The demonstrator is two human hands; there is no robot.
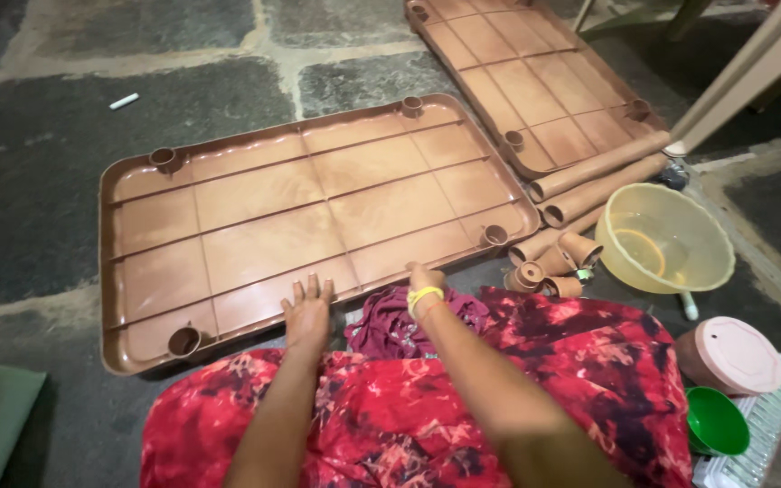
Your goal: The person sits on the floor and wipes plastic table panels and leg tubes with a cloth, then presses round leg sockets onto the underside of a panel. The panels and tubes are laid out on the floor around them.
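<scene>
A brown plastic shelf panel [318,199] lies upside down on the stone floor, with round sockets at its corners. My left hand [307,312] rests flat on its near edge, fingers spread. My right hand [423,278], with a yellow band on the wrist, touches the same near edge further right, fingers curled over the rim. A maroon cloth [390,330] lies on my lap between both hands. My red patterned garment [517,398] fills the bottom of the view.
A second brown panel [526,81] lies behind to the right. Brown tubes [598,172] and short cup-shaped pieces [558,262] lie beside a translucent yellow bowl [666,239]. A pink lidded container [732,354], a green bowl [716,420] and a white ribbed tray [770,425] sit at right.
</scene>
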